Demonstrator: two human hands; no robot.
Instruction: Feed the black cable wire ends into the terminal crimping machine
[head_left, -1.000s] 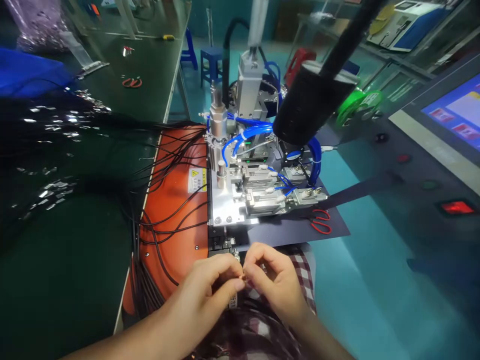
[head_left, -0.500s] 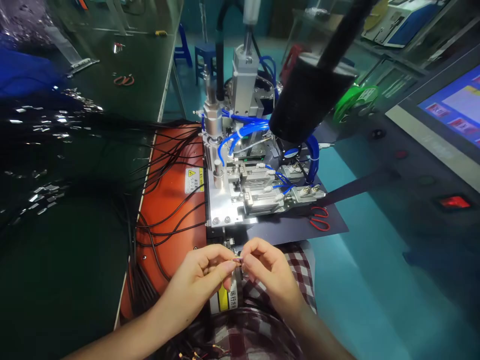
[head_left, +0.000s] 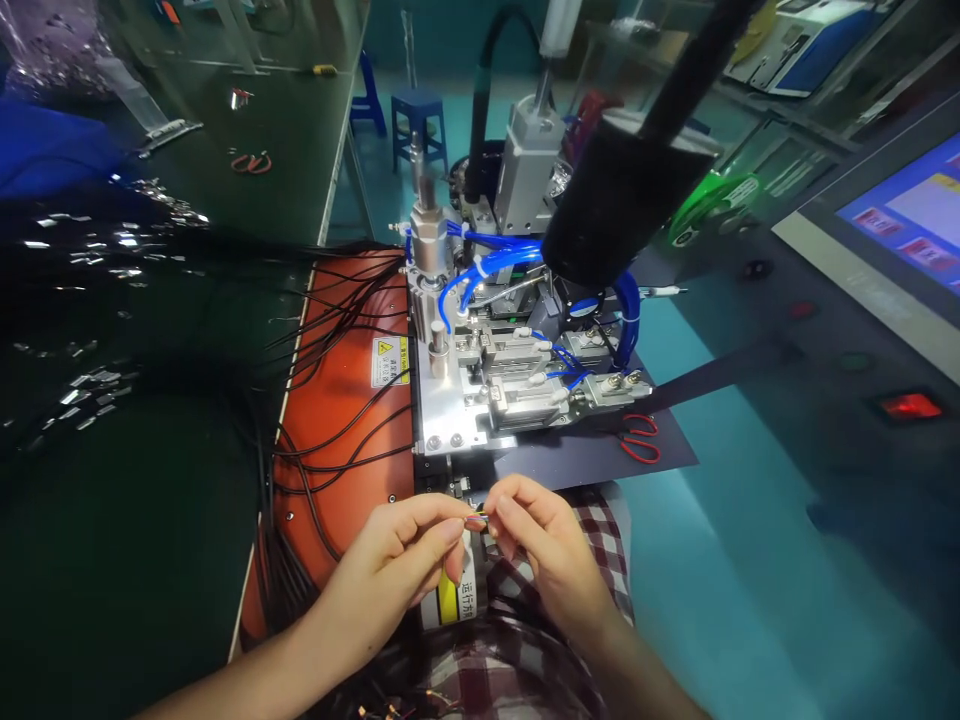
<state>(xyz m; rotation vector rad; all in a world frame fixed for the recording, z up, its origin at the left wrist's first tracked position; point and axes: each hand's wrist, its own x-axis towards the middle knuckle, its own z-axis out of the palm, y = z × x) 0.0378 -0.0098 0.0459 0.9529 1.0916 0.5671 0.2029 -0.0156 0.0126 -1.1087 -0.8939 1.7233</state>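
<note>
So you had both hands up in front of your lap, just off the near end of the machine's metal plate (head_left: 450,425), fingertips almost meeting. Your left hand (head_left: 409,555) had a narrow pinch, thumb and index closed on some thin coloured wires (head_left: 478,517), with a bit of yellow and blue showing. Those wires sat right in the little gap between your two hands. Your right hand (head_left: 551,545) was curled up narrow too, fingertips at the other end of the wires, but I couldn't tell if it was really clamping them or only touching. Below your hands was your checked clothing (head_left: 517,675), with a few bare cable ends (head_left: 390,711) at the bottom. Left of the machine, black cables (head_left: 330,464) ran across the orange base (head_left: 337,385), some draping over the right edge of the green counter (head_left: 150,540); a warning label (head_left: 390,361) was stuck by the base's right edge. One pair of red-handled scissors (head_left: 640,440) lay near the right corner of the dark plate (head_left: 570,462), and another red-handled tool (head_left: 251,163) was toward the counter's far end, a bit in from its right edge. Blue tubes (head_left: 499,262) looped over the machine, under a black cylinder (head_left: 619,205), and the screen (head_left: 907,225) was off to your right.
</note>
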